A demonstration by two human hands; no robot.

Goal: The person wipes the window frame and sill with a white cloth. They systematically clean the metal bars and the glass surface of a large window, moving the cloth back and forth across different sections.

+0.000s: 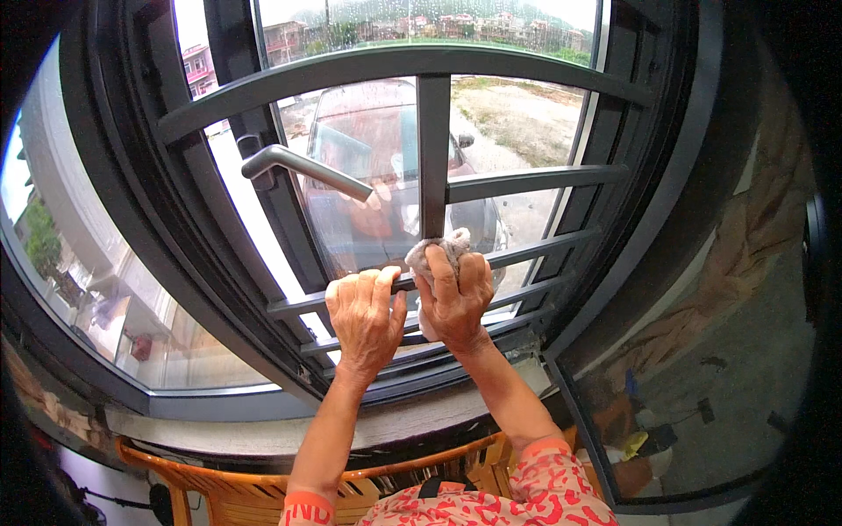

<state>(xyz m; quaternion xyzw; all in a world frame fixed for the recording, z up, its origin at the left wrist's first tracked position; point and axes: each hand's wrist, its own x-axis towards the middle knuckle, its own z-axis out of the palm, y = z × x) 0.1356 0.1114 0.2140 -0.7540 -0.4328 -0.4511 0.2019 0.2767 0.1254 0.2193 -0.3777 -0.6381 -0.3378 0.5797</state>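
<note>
With its fingers curled over a horizontal bar of the dark grey window grille [434, 131], my left hand [364, 316] grips the metal. Close beside it, my right hand [456, 298] presses a crumpled, pale grey cloth [441, 252] around the lower part of the upright bar, where it meets a crossbar. Part of the cloth hangs below the right fingers, and the palm hides the rest. Above and left of my hands, a silver window handle [307, 171] slants across the glass.
Below the window runs a stone sill [412, 421], with a wooden bench [237, 491] nearer to me. On the right stands a dark-framed screen panel [684, 421]. A parked car [368, 131] shows through the wet glass.
</note>
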